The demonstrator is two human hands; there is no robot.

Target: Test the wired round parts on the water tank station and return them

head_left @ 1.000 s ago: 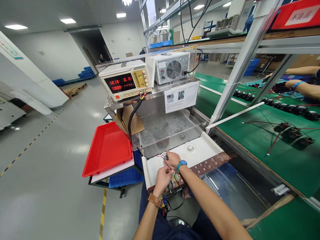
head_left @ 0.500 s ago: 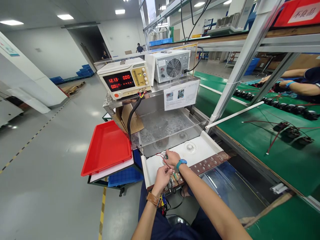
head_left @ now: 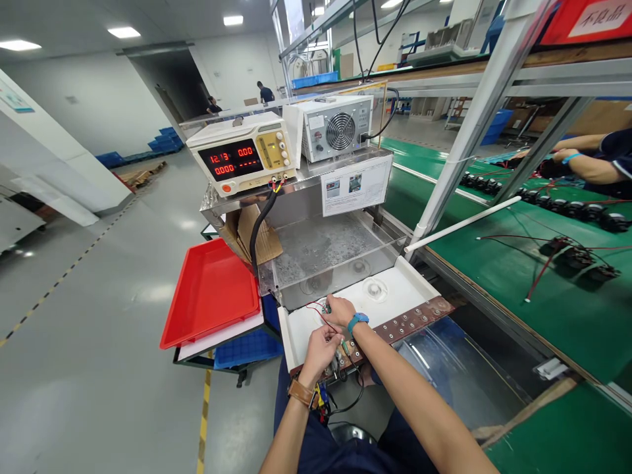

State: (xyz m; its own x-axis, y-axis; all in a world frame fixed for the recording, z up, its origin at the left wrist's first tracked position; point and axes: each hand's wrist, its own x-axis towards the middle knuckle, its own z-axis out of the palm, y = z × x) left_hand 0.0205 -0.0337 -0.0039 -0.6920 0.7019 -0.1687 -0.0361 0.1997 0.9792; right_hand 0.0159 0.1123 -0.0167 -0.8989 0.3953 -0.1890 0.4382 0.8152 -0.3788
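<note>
Farther left now stands one far person (head_left: 266, 93); our left hand (head_left: 320, 350) pinches a red wire (head_left: 326, 320), our right hand (head_left: 340, 312) a green part (head_left: 326, 309).

The only camera sits on the person's head. It looks forward and down, quite near the left hand (head_left: 320, 350) and right hand (head_left: 340, 311). Things by the far wall (head_left: 231, 76) seem too small to see well.

Wire (head_left: 326, 322) at left hand (head_left: 320, 350) red; piece (head_left: 326, 309) in right hand (head_left: 340, 311) green; left strap (head_left: 301, 393) brown, right strap (head_left: 358, 320) blue; bed (head_left: 401, 288) under hands white; strip (head_left: 415, 318) brown, pale rings. Left of hands: red tray (head_left: 212, 289), yellow-black striped tape (head_left: 204, 421); right: green worktop (head_left: 582, 336).
</note>
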